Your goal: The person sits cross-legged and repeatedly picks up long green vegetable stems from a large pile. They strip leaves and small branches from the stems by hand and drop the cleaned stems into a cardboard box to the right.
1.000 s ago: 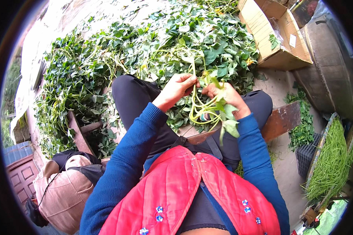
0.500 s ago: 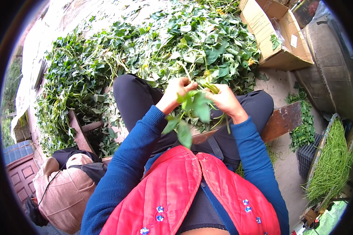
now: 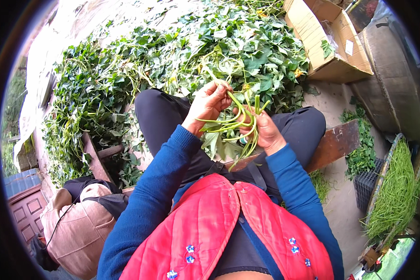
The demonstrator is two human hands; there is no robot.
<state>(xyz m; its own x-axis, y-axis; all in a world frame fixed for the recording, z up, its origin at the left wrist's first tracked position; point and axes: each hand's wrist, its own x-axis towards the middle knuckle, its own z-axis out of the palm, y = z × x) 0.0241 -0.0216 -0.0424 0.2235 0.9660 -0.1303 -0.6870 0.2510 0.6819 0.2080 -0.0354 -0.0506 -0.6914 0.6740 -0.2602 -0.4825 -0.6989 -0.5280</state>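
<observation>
Between my knees, my left hand (image 3: 209, 103) pinches a green vine (image 3: 210, 72) that runs up toward the leaf heap. My right hand (image 3: 264, 129) is closed around a small bunch of green stems (image 3: 242, 122). Their bare ends curve leftward and down from its fingers, and short cut-looking ends stick up above it. The two hands are a little apart, with stems spanning the gap. Pale green leaves (image 3: 215, 145) show beneath the stems; whether they join the vine is hidden.
A wide heap of leafy vines (image 3: 172, 60) spreads ahead. An open cardboard box (image 3: 329, 42) stands far right. Nearer are a dark plastic crate (image 3: 366, 186) and a round basket of thin green stems (image 3: 394, 191). A wooden board (image 3: 333, 144) lies near my knee; a beige backpack-like bundle (image 3: 81, 224) sits left.
The leafy sprig between my hands has dropped out of that spot, and bare stems show there now. My left hand has risen slightly; my right has moved a little lower.
</observation>
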